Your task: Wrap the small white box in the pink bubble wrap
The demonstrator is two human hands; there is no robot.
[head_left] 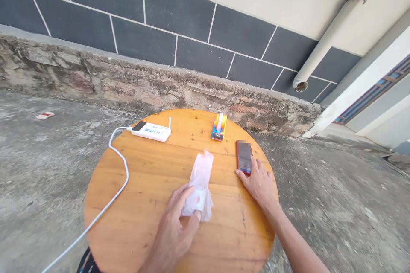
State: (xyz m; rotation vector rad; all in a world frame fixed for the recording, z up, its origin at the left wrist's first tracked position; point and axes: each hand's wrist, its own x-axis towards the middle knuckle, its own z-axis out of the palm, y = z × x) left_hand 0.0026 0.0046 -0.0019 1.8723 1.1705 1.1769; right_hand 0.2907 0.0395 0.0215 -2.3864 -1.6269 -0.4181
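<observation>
A thin, translucent pinkish-white plastic bag (201,175) lies on the round wooden table (141,196) in front of me, with a small pale item showing through its near end. My left hand (177,217) grips that near end between thumb and fingers. To the right, a phone in a red case (244,155) rests flat, its dark screen facing up. My right hand (258,181) has its thumb at the phone's near left corner and its fingers along the right edge, holding it against the tabletop.
A white power bank (151,131) sits at the table's far left, its white cable (126,170) running off the near left side. A yellow-and-blue tape dispenser (219,127) stands near the far edge. Beyond is a stone wall base (144,81). A red-and-white packet (45,115) lies on the ground.
</observation>
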